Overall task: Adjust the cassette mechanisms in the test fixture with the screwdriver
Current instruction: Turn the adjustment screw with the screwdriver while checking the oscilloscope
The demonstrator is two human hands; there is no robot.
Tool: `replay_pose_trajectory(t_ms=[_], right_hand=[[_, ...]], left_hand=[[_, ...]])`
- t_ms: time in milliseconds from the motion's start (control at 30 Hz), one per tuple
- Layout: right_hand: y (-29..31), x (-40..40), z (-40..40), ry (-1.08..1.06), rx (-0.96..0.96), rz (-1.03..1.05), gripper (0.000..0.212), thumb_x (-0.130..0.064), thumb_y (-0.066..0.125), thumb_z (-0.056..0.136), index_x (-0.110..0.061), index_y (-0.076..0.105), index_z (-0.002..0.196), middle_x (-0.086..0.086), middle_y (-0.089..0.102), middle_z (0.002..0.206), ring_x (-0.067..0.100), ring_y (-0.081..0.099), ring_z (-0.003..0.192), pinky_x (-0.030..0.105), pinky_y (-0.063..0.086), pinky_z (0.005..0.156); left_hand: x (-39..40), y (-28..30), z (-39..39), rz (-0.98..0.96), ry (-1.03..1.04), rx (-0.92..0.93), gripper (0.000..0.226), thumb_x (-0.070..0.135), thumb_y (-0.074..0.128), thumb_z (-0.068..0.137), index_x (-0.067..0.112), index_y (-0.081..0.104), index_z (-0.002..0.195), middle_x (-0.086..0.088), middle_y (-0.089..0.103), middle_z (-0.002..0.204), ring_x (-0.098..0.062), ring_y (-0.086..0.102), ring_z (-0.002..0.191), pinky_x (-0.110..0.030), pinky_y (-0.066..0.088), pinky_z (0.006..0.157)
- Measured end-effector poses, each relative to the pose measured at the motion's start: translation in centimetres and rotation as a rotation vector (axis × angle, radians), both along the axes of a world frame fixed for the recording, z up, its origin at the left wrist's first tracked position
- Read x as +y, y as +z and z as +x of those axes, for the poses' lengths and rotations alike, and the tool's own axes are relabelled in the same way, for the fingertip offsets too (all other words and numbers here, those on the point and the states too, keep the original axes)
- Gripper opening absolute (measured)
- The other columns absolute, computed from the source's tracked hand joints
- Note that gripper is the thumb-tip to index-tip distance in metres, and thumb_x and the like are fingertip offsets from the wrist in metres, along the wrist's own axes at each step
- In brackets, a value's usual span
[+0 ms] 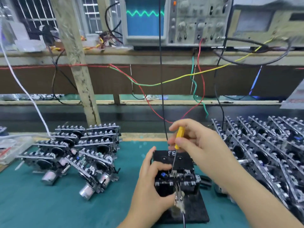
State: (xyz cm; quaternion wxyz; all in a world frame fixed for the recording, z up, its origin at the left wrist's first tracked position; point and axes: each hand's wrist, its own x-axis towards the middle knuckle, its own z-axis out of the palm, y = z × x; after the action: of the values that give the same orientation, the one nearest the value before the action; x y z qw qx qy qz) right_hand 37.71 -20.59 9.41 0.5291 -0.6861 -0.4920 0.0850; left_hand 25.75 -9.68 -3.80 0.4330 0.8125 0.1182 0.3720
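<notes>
Yellow screwdriver [179,138] pinched upright in your right hand [199,145] reaches the adjusting screw, while your left hand [152,176] grips the cassette mechanism [176,174] steady in the test fixture [197,209] on the table [49,208]

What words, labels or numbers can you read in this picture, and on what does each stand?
"FE", partly hidden by the screwdriver: handwritten in white on the black cassette in the test fixture.
Oscilloscope panel markings: too blurred to read.
Nothing readable elsewhere.
</notes>
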Motion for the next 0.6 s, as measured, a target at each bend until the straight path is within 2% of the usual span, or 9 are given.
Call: replay_pose_trajectory(t_ms=[67, 133, 200, 267, 367, 433, 500, 600], right_hand=[[0.2, 0.4, -0.2, -0.048, -0.041, 0.01, 0.025, -0.01, 0.076, 0.087, -0.032, 0.064, 0.09, -0.005, 0.072, 0.081, 0.008, 0.07, 0.074, 0.029, 0.055, 0.076], [-0.1, 0.8, -0.7, -0.124, -0.113, 0.016, 0.027, -0.02, 0.083, 0.081, -0.032, 0.059, 0.084, -0.009, 0.066, 0.074, 0.008, 0.061, 0.066, 0.018, 0.047, 0.065], [-0.4, 1.1, -1.2, -0.16, -0.123, 0.032, 0.031, -0.023, 0.082, 0.082, -0.036, 0.055, 0.09, -0.012, 0.062, 0.076, 0.009, 0.058, 0.069, 0.018, 0.043, 0.065], [-0.7, 1.0, -1.3, -0.152, -0.155, 0.018, 0.035, -0.024, 0.078, 0.085, -0.043, 0.056, 0.105, -0.022, 0.06, 0.086, 0.005, 0.058, 0.079, 0.015, 0.042, 0.072], [-0.9, 0.6, -1.0, -0.132, -0.255, -0.047, 0.031, -0.03, 0.07, 0.093, -0.043, 0.057, 0.118, -0.033, 0.055, 0.098, -0.003, 0.055, 0.089, 0.01, 0.038, 0.078], [-0.8, 0.3, -0.6, -0.091, -0.192, -0.092, 0.028, -0.03, 0.06, 0.1, -0.046, 0.052, 0.121, -0.032, 0.058, 0.103, -0.004, 0.059, 0.086, 0.012, 0.042, 0.078], [-0.5, -0.1, -0.3, -0.056, -0.102, -0.088, 0.029, -0.017, 0.054, 0.103, -0.042, 0.054, 0.117, -0.02, 0.068, 0.102, 0.002, 0.068, 0.086, 0.024, 0.052, 0.083], [-0.1, -0.5, -0.1, -0.047, -0.01, -0.042, 0.029, -0.007, 0.06, 0.098, -0.036, 0.06, 0.098, -0.006, 0.075, 0.087, 0.013, 0.074, 0.081, 0.038, 0.059, 0.082]], left_hand=[[0.2, 0.1, 0.3, -0.004, 0.017, 0.003, 0.059, 0.044, 0.089, 0.056, 0.048, 0.06, 0.107, 0.031, 0.016, 0.16, -0.002, 0.044, 0.138, -0.036, 0.052, 0.097], [0.4, 0.1, 0.4, 0.006, 0.02, 0.011, 0.059, 0.039, 0.09, 0.058, 0.045, 0.061, 0.108, 0.026, 0.018, 0.161, -0.008, 0.047, 0.136, -0.041, 0.054, 0.093], [0.5, 0.2, 0.5, 0.009, 0.02, 0.015, 0.059, 0.035, 0.091, 0.059, 0.044, 0.061, 0.108, 0.023, 0.02, 0.162, -0.011, 0.047, 0.137, -0.043, 0.054, 0.093], [0.5, 0.3, 0.6, 0.008, 0.025, 0.015, 0.059, 0.032, 0.091, 0.059, 0.045, 0.06, 0.107, 0.019, 0.022, 0.162, -0.011, 0.047, 0.137, -0.043, 0.054, 0.093], [0.3, 0.3, 0.5, -0.002, 0.03, 0.01, 0.06, 0.034, 0.091, 0.057, 0.046, 0.06, 0.108, 0.02, 0.022, 0.162, -0.009, 0.047, 0.137, -0.041, 0.053, 0.095], [0.2, 0.4, 0.4, -0.012, 0.036, 0.009, 0.059, 0.038, 0.089, 0.057, 0.047, 0.061, 0.108, 0.028, 0.02, 0.16, -0.004, 0.047, 0.135, -0.038, 0.052, 0.097], [0.1, 0.6, 0.3, -0.029, 0.037, 0.007, 0.058, 0.042, 0.088, 0.056, 0.047, 0.061, 0.107, 0.034, 0.019, 0.157, -0.001, 0.05, 0.132, -0.035, 0.053, 0.096], [0.0, 0.8, 0.2, -0.048, 0.03, 0.008, 0.06, 0.043, 0.088, 0.055, 0.046, 0.062, 0.109, 0.036, 0.019, 0.155, 0.001, 0.048, 0.132, -0.036, 0.052, 0.098]])
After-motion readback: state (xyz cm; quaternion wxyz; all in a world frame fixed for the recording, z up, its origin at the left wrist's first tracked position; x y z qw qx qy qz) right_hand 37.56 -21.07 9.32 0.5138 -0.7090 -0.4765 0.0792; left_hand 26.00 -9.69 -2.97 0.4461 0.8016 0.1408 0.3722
